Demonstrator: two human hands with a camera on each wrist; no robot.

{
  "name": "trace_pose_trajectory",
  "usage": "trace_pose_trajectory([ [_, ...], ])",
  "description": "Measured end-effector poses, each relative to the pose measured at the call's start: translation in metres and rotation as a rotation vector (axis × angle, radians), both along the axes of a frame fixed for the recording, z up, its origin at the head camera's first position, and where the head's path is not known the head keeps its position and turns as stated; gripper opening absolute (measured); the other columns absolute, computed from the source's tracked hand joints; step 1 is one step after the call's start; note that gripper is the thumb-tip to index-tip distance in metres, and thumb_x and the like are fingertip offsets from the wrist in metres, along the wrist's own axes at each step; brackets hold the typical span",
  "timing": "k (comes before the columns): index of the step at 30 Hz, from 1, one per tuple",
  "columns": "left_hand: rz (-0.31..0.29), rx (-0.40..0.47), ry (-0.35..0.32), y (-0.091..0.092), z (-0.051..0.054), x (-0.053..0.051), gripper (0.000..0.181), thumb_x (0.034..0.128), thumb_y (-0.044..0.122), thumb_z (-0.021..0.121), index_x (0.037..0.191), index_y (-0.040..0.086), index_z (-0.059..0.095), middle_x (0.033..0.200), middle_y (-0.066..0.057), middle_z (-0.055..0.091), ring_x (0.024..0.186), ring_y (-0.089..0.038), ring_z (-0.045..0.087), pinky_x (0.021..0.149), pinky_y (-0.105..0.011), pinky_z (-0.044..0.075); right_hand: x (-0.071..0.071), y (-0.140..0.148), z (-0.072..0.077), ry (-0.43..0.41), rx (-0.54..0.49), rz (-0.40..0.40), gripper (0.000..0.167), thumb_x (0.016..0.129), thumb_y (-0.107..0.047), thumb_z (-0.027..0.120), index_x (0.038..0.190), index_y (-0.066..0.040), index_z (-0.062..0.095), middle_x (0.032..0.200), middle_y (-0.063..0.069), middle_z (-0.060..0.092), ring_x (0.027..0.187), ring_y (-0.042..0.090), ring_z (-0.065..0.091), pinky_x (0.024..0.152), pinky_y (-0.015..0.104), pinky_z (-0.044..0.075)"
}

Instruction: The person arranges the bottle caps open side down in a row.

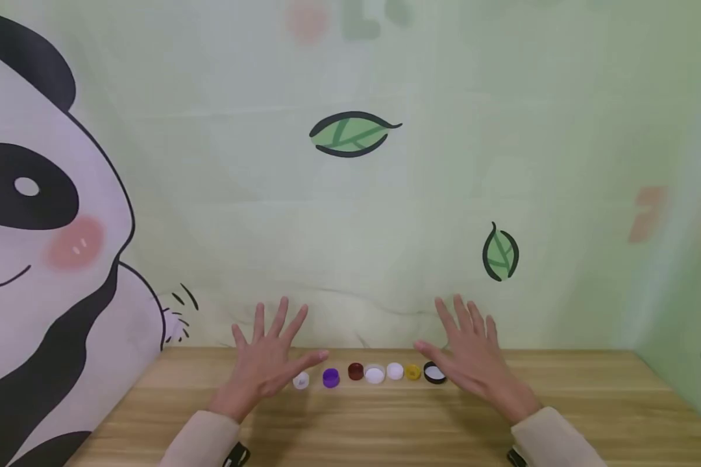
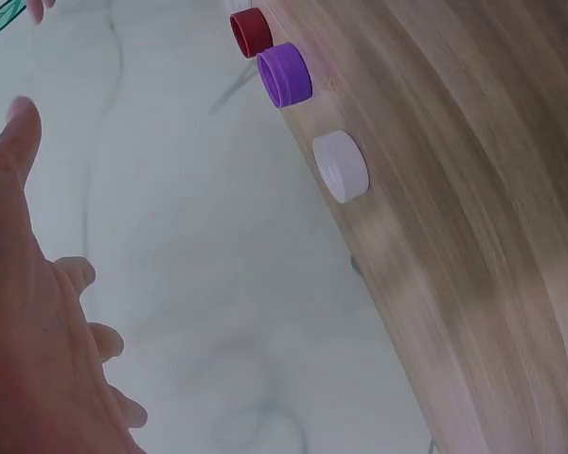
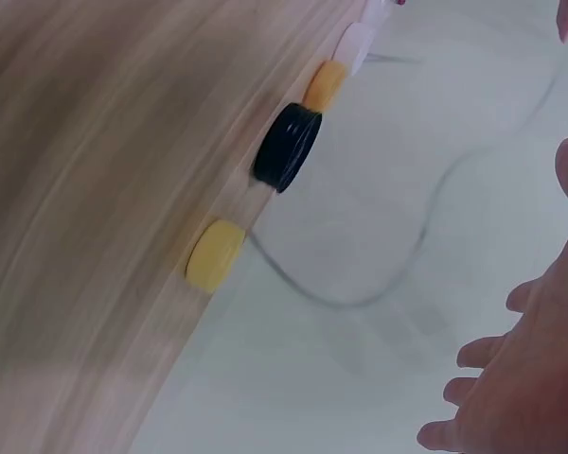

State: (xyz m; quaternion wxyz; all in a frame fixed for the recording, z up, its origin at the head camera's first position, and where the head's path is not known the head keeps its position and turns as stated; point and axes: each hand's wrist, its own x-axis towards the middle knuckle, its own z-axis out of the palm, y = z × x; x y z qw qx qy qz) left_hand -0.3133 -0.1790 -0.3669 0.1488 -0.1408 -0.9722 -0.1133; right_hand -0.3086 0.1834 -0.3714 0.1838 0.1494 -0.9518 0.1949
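Both hands hover above a row of bottle caps, fingers spread and holding nothing. Closest to the left hand (image 1: pixel 265 364) is a whitish cap (image 1: pixel 300 381), partly behind its thumb in the head view. Rightward follow a purple cap (image 1: pixel 330 378), a dark red cap (image 1: pixel 356 371), two white caps (image 1: pixel 375 374) and a yellow cap (image 1: pixel 413 371). A black-rimmed cap (image 1: pixel 435 373) with a pale inside lies by the right hand (image 1: pixel 473 358), which overlaps its edge. The right wrist view adds another yellow cap (image 3: pixel 216 255) beyond the black one; the right hand hides it in the head view.
The caps stand on a wood-grain table (image 1: pixel 350 428), near its far edge. Behind it hangs a pale green backdrop (image 1: pixel 420 168) printed with leaves and a large panda (image 1: pixel 93 175). Light sleeves and dark wrist straps show on both forearms.
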Motion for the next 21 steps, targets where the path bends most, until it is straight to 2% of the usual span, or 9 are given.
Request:
trace_pose_trajectory([
  [10,-0.011,0.063,0.009,0.004,0.003,-0.001,0.096,0.0950,0.078,0.054,0.170,0.027,0.023,0.176,-0.014,0.005,0.157,-0.053,-0.005,0.110,-0.085,-0.006,-0.001,-0.018,0.007,-0.032,-0.089,0.037,0.094,0.102,-0.065,0.054,0.168,-0.005,0.024,0.172,0.030,0.014,0.156,0.055,0.009,0.119,0.076,0.002],
  [17,-0.015,0.113,0.050,0.000,-0.002,-0.004,0.095,0.0950,0.077,0.056,0.170,0.025,0.027,0.175,-0.014,0.014,0.158,-0.050,0.006,0.113,-0.083,0.001,-0.004,-0.038,0.006,-0.077,-0.136,0.073,0.093,0.101,-0.062,0.059,0.166,-0.002,0.028,0.170,0.030,0.022,0.156,0.053,0.015,0.122,0.072,0.008],
  [21,-0.020,0.150,0.075,-0.006,-0.007,-0.005,0.097,0.0934,0.076,0.060,0.169,0.022,0.030,0.174,-0.014,0.021,0.157,-0.049,0.016,0.114,-0.082,0.007,-0.005,-0.053,0.000,-0.097,-0.209,0.100,0.087,0.102,-0.056,0.064,0.163,0.000,0.035,0.167,0.028,0.031,0.154,0.052,0.023,0.122,0.068,0.016],
])
